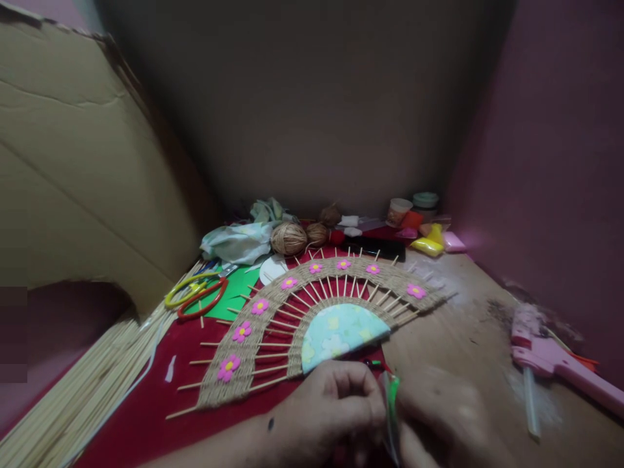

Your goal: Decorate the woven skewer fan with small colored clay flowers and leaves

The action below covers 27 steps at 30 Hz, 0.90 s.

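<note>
The woven jute fan (334, 333) lies toward 11 o'clock from the hands, its long axis running 8 to 2 o'clock. The curled left hand (344, 403), nearer, meets the blurred right hand (439, 408) around a slim green item (393, 392); which grips it, one cannot tell.

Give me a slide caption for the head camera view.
Left hand and blurred right hand, a small green item between them, in front of a woven fan with pink flowers.
</note>
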Each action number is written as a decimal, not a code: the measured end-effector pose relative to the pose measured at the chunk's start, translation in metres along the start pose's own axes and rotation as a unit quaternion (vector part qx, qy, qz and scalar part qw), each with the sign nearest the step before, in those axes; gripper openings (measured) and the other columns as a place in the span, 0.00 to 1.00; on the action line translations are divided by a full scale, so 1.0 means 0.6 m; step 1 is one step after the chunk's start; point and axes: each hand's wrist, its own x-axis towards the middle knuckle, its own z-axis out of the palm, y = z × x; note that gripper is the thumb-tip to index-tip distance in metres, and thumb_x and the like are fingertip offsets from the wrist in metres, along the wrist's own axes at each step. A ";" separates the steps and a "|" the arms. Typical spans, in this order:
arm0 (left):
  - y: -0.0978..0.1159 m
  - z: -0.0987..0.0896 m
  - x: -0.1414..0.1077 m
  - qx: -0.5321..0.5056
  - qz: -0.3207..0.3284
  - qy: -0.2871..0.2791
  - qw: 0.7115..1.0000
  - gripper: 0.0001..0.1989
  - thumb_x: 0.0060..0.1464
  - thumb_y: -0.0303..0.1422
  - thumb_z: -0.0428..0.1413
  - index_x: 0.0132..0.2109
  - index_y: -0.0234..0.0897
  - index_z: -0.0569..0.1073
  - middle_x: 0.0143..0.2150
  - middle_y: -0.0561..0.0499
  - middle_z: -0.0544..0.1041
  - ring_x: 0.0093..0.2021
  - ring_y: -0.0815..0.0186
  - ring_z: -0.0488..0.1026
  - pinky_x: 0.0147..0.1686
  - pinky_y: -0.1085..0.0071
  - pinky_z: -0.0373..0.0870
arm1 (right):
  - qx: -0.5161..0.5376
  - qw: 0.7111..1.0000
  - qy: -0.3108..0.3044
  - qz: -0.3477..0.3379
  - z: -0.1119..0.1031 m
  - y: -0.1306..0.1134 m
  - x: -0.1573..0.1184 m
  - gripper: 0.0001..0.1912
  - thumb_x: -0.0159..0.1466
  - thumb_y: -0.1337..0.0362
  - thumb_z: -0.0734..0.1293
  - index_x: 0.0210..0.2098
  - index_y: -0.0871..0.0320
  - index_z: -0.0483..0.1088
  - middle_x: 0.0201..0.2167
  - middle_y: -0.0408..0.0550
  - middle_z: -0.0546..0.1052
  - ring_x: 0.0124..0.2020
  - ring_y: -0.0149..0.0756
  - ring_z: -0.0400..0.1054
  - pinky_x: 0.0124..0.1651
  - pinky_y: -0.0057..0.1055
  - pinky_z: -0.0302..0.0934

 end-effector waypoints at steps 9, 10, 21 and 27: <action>0.005 0.015 -0.006 0.093 0.051 0.101 0.989 0.08 0.46 0.34 0.52 0.27 0.37 0.60 0.17 0.56 0.69 0.14 0.75 0.63 0.13 0.81 0.58 | -0.047 0.999 0.006 -0.006 -0.028 -0.012 0.014 0.11 0.62 0.70 0.58 0.26 0.56 0.68 0.22 0.46 0.71 0.26 0.33 0.67 0.29 0.28 0.63; 0.008 0.013 -0.007 0.094 0.050 0.096 0.990 0.07 0.46 0.33 0.52 0.27 0.37 0.60 0.17 0.55 0.70 0.13 0.75 0.63 0.12 0.81 0.58 | -0.050 0.999 0.001 -0.022 -0.038 -0.012 0.018 0.09 0.61 0.69 0.59 0.28 0.56 0.69 0.25 0.47 0.73 0.29 0.35 0.68 0.32 0.30 0.65; 0.021 -0.006 -0.013 0.074 0.055 0.103 0.990 0.05 0.47 0.28 0.51 0.28 0.37 0.61 0.15 0.57 0.70 0.10 0.77 0.60 0.09 0.83 0.56 | -0.018 0.999 -0.029 -0.019 0.008 0.035 0.023 0.15 0.59 0.72 0.61 0.45 0.60 0.67 0.38 0.53 0.74 0.37 0.37 0.71 0.37 0.33 0.68; 0.019 -0.013 -0.010 -0.023 0.043 0.047 0.998 0.04 0.50 0.29 0.49 0.29 0.36 0.61 0.15 0.54 0.72 0.10 0.72 0.66 0.09 0.81 0.58 | -0.052 0.996 -0.008 -0.072 0.011 0.025 0.027 0.14 0.55 0.71 0.65 0.41 0.62 0.69 0.36 0.53 0.75 0.34 0.39 0.71 0.35 0.33 0.68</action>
